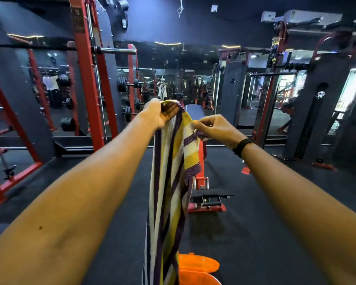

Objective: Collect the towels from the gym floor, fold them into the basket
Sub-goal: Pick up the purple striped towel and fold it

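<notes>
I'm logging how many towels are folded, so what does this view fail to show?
- Orange plastic basket, head view: cut off by the bottom edge and partly behind the striped yellow, white and purple towel; contents unseen.
- Towel's lower end: runs off the bottom edge.

One striped towel (171, 182). Two hands: left (156, 116), right (216, 128). One orange basket (195, 276) with one orange lid (197, 263). One bench (195, 114). One black wristband (243, 147). Weight plates on racks, count unclear.
</notes>
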`<state>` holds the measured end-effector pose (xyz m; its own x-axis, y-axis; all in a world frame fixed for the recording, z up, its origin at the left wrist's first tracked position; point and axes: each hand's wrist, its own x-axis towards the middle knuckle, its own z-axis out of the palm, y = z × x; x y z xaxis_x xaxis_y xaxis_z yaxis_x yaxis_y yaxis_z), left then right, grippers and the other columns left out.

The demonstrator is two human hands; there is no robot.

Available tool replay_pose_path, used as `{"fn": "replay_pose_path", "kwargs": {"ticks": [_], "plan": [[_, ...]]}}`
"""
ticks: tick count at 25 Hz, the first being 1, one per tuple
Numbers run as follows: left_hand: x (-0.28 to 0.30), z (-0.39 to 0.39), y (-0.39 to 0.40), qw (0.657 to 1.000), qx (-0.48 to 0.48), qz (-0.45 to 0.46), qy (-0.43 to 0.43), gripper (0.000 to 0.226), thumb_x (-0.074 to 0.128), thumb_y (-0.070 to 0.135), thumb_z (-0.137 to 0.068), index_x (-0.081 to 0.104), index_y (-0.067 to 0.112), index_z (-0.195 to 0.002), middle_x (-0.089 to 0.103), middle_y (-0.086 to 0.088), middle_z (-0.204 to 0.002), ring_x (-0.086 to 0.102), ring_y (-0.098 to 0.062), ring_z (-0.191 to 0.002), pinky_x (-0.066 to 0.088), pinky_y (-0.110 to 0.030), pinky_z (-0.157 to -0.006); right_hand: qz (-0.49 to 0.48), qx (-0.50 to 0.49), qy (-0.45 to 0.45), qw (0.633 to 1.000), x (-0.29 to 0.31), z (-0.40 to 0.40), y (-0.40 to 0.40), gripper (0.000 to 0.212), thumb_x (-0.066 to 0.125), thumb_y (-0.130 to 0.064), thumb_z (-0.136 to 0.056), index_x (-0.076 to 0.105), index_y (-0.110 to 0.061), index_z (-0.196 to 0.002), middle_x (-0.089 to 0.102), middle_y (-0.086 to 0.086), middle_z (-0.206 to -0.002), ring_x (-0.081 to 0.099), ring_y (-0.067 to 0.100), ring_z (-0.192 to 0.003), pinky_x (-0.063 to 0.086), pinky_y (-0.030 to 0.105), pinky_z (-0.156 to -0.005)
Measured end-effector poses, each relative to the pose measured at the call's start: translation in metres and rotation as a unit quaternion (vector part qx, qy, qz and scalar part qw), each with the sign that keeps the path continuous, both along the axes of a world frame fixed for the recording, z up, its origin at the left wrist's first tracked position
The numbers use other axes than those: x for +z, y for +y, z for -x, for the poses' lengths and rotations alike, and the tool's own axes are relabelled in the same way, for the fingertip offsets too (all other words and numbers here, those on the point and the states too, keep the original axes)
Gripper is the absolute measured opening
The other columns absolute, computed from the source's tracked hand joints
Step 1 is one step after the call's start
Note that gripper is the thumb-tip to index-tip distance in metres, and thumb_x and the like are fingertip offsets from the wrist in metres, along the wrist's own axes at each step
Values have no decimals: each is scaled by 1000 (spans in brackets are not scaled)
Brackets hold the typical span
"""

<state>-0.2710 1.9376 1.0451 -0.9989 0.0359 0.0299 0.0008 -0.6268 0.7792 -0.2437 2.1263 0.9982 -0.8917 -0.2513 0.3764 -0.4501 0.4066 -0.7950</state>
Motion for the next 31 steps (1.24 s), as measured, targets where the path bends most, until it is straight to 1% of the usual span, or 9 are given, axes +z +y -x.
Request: {"fn": "replay_pose_path", "kwargs": {"ticks": [3, 8, 14, 17, 19, 22, 25, 28, 31], "plan": [[3, -2, -2, 1000, -2, 8, 0, 49, 21, 11, -103, 54, -4, -71, 62, -12, -45, 63, -18, -39, 54, -28, -40, 1, 43, 23, 999, 4, -2, -21, 22, 67, -24, -88, 70, -4, -96, 67, 12, -83, 59, 15, -71, 53, 20, -66], [6, 2, -17, 1000, 31, -1, 1, 49, 18, 10, -103, 54, -4, -73, 61, -11, -44, 62, -15, -37, 51, -25, -37, -111, 88, -4, 990, -4, 1, -32, 24, 74, -13, -82, 69, 9, -89, 67, 20, -82, 60, 23, -76, 52, 33, -73], [0, 6, -15, 998, 60, -33, 7, 46, 19, 11, -103, 55, -6, -80, 63, -13, -47, 63, -19, -39, 56, -30, -46, -121, 14, 53, 991, -6, 2, -56, 53, 78, -48, -72, 70, 2, -86, 72, 14, -80, 64, 16, -68, 55, 36, -69], [4, 7, -11, 996, 75, -37, 11, 38, 22, 10, -103, 53, -12, -101, 65, -21, -66, 65, -24, -45, 59, -35, -53, -149, -40, 74, 985, -9, 2, -69, 57, 77, -54, -70, 68, 2, -80, 71, 14, -79, 64, 22, -69, 53, 36, -62], [6, 8, -10, 996, 85, -35, 14, 37, 24, 10, -103, 46, -14, -120, 64, -24, -77, 67, -28, -51, 56, -35, -43, -160, -41, 72, 984, -11, 1, -72, 40, 78, -45, -73, 68, -7, -75, 69, 5, -75, 59, 11, -64, 49, 24, -56], [8, 12, -15, 995, 93, -39, 12, 38, 25, 8, -102, 45, -13, -127, 65, -23, -66, 66, -27, -47, 54, -34, -40, -240, -18, 36, 970, -15, -1, -68, 21, 76, -25, -80, 62, -17, -67, 61, -6, -68, 54, 3, -59, 42, 10, -50], [7, 19, -45, 987, 162, 9, -23, 39, 29, 12, -100, 49, -5, -128, 67, -21, -69, 67, -28, -50, 53, -34, -40, -259, -85, 78, 959, -8, 0, -45, 23, 65, -15, -83, 60, -9, -62, 50, 0, -56, 41, 6, -49, 32, 13, -44], [-3, 15, -87, 911, 296, 284, -50, 30, 43, 23, -97, 61, -1, -93, 68, -19, -80, 65, -27, -53, 53, -37, -37, -214, -198, 179, 940, 16, 4, -2, 27, 61, -16, -83, 56, -3, -59, 47, 6, -57, 37, 13, -53, 28, 15, -46], [-14, -2, -112, 719, 308, 621, -49, 35, 65, 32, -87, 64, -2, -77, 69, -16, -72, 65, -23, -49, 57, -35, -47, -200, -187, 266, 924, 37, 1, 14, 25, 60, -14, -81, 53, -1, -60, 46, 6, -58, 35, 13, -54, 28, 19, -49]]}}
